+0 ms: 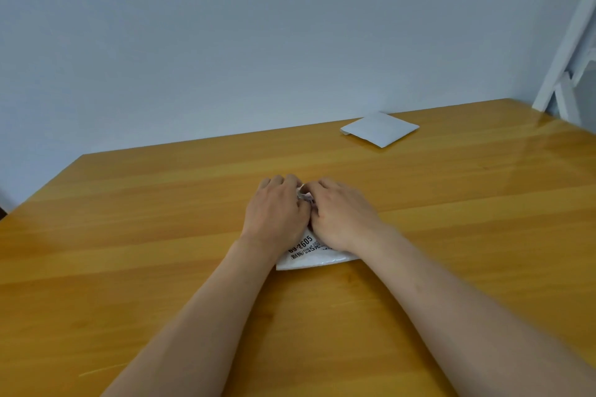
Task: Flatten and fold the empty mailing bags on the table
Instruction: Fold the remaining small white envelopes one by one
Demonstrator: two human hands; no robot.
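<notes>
You had both hands down on a white mailing bag (311, 255) with a printed label, lying on the wooden table (129, 235) near its middle. Your left hand (274, 206) lay palm-down over the left part of that bag, fingers curled at the far edge. Your right hand (342, 213) lay just beside it, touching it, fingers bent the same way. A small crumpled bit of bag showed between the two sets of fingertips, so you seemed to be pinching or tucking that far edge. Whether either hand truly gripped the material or only pressed on it, I cannot tell, since the fingertips were hidden.

Only the near strip of the bag under your hands showed, below your wrists, and it looked flat and already reduced to a small packet. I judge you were in the middle of a fold, or pressing its crease.

Well beyond that bag, toward the far right of the table, a second white bag (380, 129) lay alone as a neat flat square, apparently finished. No further unfolded bags were in view.
</notes>
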